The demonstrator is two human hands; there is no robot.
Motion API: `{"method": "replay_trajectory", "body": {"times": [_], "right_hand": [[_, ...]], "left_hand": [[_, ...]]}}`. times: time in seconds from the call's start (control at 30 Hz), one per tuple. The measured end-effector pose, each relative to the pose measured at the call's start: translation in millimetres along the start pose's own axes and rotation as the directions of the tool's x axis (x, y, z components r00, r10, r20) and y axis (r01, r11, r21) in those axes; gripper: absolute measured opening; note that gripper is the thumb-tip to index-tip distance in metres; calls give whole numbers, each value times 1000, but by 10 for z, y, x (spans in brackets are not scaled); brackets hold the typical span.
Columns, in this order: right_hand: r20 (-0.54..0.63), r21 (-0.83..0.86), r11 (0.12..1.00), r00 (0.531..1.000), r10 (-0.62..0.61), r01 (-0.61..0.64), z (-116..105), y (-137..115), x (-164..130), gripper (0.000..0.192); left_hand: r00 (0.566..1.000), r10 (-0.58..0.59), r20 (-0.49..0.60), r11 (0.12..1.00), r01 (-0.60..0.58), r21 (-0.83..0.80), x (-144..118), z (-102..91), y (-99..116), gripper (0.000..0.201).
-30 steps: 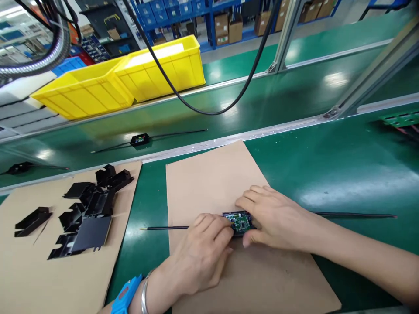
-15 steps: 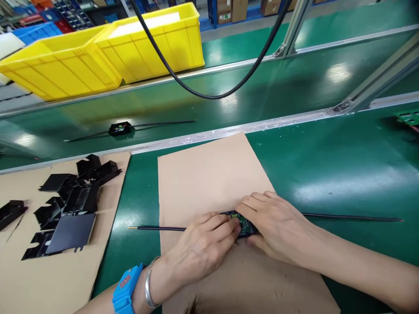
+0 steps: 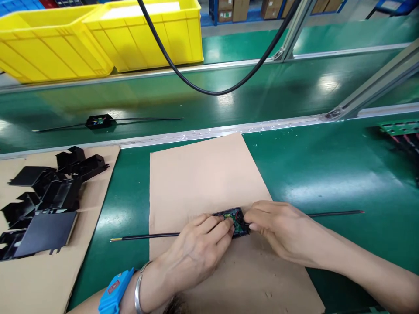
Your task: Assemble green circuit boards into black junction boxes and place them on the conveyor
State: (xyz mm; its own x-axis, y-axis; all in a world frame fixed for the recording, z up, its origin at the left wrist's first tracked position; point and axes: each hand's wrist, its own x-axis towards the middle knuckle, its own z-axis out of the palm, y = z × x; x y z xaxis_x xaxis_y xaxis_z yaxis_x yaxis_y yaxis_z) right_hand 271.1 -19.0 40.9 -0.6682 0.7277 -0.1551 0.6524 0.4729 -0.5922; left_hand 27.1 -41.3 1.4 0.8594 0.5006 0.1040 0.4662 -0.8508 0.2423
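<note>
A small open black plastic box [image 3: 242, 231] with a green circuit board [image 3: 236, 214] inside lies on a cardboard sheet [image 3: 203, 179]. My left hand [image 3: 203, 240] grips the box's left part, its fingertips pressing on the board. At the box's right end, the thumb and fingers of my right hand [image 3: 278, 226] are pinched together where the black cable [image 3: 337, 213] meets the box; the grip itself is partly hidden. Another black cable [image 3: 147, 236] runs out leftward from under my left hand, its wire ends bare.
Several black plastic housings [image 3: 60, 192] lie on cardboard at left. Beyond the metal rail sits another wired box [image 3: 100, 121]. Yellow bins [image 3: 157, 39] stand at the back left, and a thick black cable [image 3: 209, 91] hangs in front. Green circuit boards [image 3: 401, 127] are at right.
My right hand has gone from spread over the box's right side to a pinch at its right end, uncovering more of the board. The left hand keeps its hold. The view has shifted.
</note>
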Motion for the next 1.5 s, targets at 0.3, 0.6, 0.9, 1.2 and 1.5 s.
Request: {"method": "replay_trajectory", "body": {"times": [0.3,0.6,0.9,1.2,1.5], "right_hand": [[52,-102,994,998,-21,27,-44,103,110,17],[91,-264,962,991,99,-71,-23,-70,247,8],[-36,-161,987,999,21,-27,54,65,60,15],[-153,-150,980,976,-156,133,254,177,14,29],[-350,-223,936,874,-336,271,-243,265,266,20]], "left_hand": [[999,20,28,998,-22,67,-3,-46,10,34],[991,24,130,996,-35,86,70,-152,70,28],[1000,19,-6,990,-18,138,90,-145,109,37],[982,-67,-175,971,104,214,189,12,386,48],[828,-380,-412,925,332,-187,-331,-486,57,59]]}}
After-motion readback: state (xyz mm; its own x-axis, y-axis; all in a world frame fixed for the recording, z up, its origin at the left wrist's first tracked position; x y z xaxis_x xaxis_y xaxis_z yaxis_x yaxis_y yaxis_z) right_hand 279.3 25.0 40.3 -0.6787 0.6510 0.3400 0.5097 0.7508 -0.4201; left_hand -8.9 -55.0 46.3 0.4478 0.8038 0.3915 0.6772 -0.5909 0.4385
